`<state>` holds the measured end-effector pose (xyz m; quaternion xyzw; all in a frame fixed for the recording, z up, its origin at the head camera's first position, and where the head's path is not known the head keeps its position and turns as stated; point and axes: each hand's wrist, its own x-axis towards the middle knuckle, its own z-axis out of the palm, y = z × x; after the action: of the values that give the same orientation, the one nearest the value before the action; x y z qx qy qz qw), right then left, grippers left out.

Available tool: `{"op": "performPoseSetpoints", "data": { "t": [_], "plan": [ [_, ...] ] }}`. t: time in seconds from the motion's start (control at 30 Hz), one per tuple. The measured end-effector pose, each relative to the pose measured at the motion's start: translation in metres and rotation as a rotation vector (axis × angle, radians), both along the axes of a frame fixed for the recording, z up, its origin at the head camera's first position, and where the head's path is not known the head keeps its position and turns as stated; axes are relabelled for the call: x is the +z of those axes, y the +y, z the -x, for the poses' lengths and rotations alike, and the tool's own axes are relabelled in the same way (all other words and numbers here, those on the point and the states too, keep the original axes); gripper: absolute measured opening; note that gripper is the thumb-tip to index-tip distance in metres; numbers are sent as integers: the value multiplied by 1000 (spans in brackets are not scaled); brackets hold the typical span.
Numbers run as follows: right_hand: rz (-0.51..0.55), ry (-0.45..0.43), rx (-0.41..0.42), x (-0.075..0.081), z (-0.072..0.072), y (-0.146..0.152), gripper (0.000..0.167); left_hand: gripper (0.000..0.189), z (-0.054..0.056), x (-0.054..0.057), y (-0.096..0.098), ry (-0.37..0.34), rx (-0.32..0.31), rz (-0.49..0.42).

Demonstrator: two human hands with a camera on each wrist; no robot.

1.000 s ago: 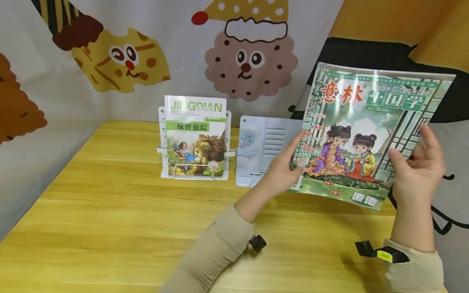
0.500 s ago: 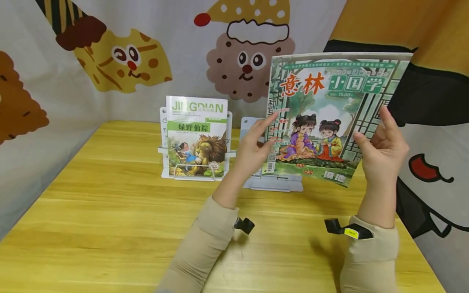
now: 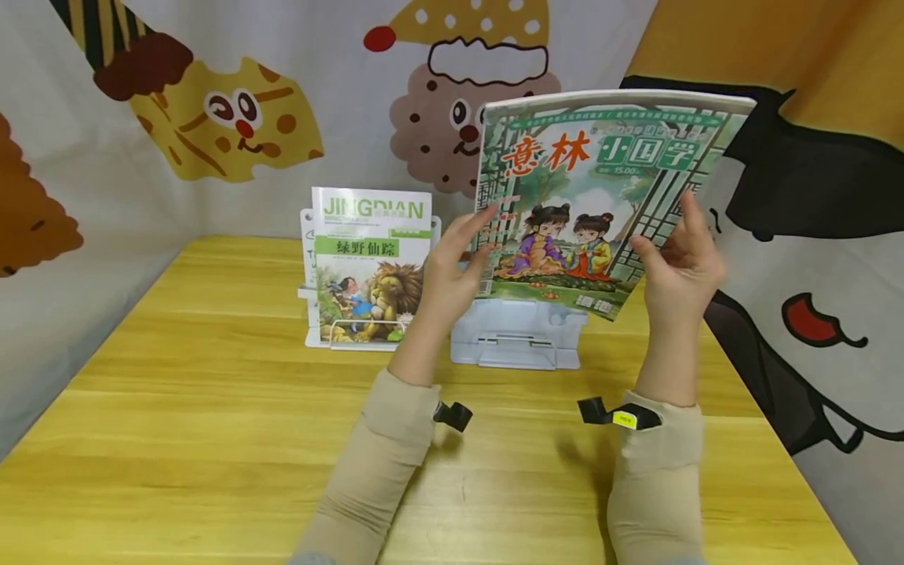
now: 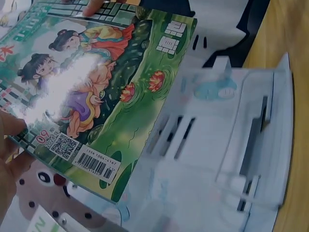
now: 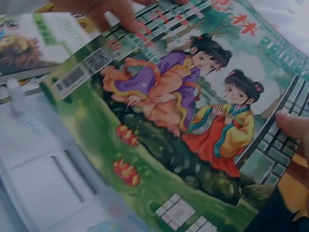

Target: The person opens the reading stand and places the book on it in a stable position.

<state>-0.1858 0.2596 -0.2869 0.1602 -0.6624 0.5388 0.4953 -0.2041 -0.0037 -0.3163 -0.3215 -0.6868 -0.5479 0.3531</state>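
Observation:
A magazine (image 3: 565, 204) with two painted children on its green cover is held up in both hands. My left hand (image 3: 455, 263) grips its left edge, thumb on the cover. On the opposite edge my right hand (image 3: 681, 263) pinches it, with the thumb (image 5: 289, 123) on the front and the other fingers partly hidden behind. Below and behind the magazine stands a pale blue book stand (image 3: 519, 337); the magazine hides its upper part in the head view. In the left wrist view the magazine's lower edge overlaps the stand's slotted back plate (image 4: 193, 140).
Left of the blue stand, a book with a lion on its cover (image 3: 370, 267) leans upright in a white book stand (image 3: 308, 314). Both stands are on a wooden table (image 3: 176, 424). A curtain with cartoon prints (image 3: 353, 102) hangs right behind the table.
Both hands have carried the magazine left and slightly up, from the right side to above the blue stand. Its top now tips farther back. The lion book has stayed in its stand.

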Motion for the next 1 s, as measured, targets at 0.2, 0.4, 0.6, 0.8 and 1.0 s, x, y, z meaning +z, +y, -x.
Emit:
{"op": "performPoseSetpoints", "data": {
  "t": [0.2,0.4,0.6,0.8,1.0],
  "plan": [
    [-34,-3,-106,-17,13,-11,59,50,7,-6,-6,-51,11,5],
    [-69,26,-131,-26,21,-16,58,52,15,-14,-9,-36,20,-3],
    [-101,25,-130,-32,27,-17,57,53,18,-19,-13,-72,11,-16],
    [-107,-13,-132,-39,31,-15,58,54,20,-24,-12,-124,3,10],
    [-107,-38,-109,-43,34,-15,59,59,22,-30,-12,-185,0,5]
  ]
}}
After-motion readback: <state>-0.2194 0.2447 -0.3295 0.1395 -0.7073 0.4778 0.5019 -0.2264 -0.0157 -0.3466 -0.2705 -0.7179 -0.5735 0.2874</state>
